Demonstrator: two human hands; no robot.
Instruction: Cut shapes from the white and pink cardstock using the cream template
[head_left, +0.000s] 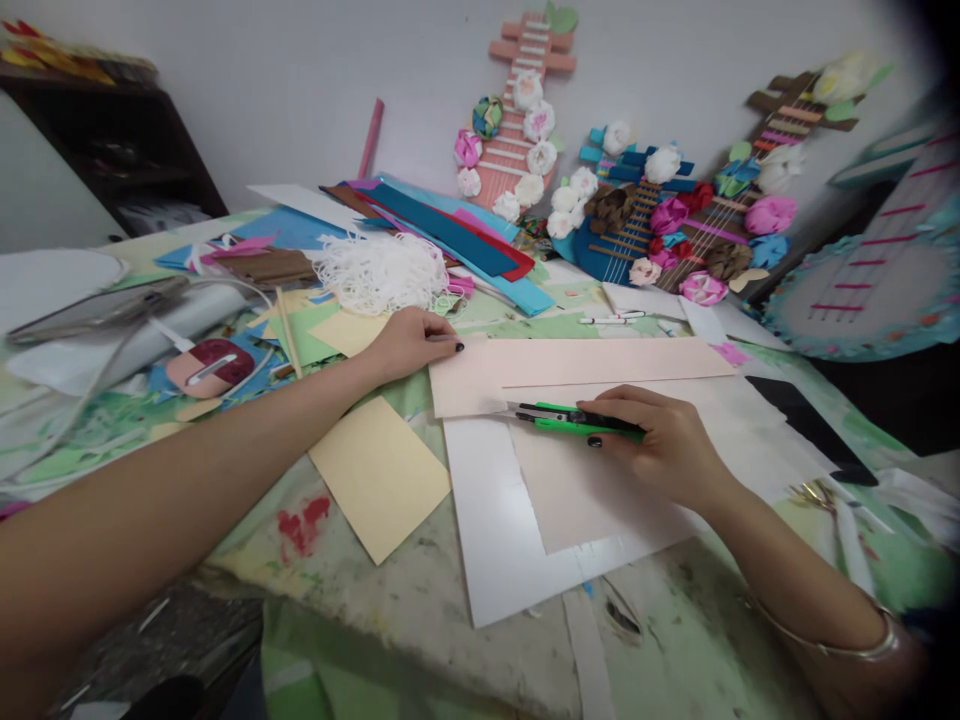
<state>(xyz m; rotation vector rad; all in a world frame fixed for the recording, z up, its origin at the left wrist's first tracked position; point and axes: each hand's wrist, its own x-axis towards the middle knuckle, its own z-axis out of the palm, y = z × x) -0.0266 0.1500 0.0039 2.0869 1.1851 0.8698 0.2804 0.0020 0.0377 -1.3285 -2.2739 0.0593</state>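
Note:
My right hand (664, 445) grips a green and black utility knife (570, 418), its blade tip resting on a pale pink sheet (585, 362) near that sheet's left end. My left hand (411, 340) presses down on the pink sheet's upper left corner, fingers curled. The pink sheet lies across a white board (495, 530) and a beige sheet (577, 490) on the table.
A yellow paper (379, 475) lies left of the white board. White shredded string (379, 270), coloured paper strips (450, 235) and paper guitars with flowers (525, 130) crowd the far side. A glue gun (206, 368) sits left; scissors (814, 493) lie right.

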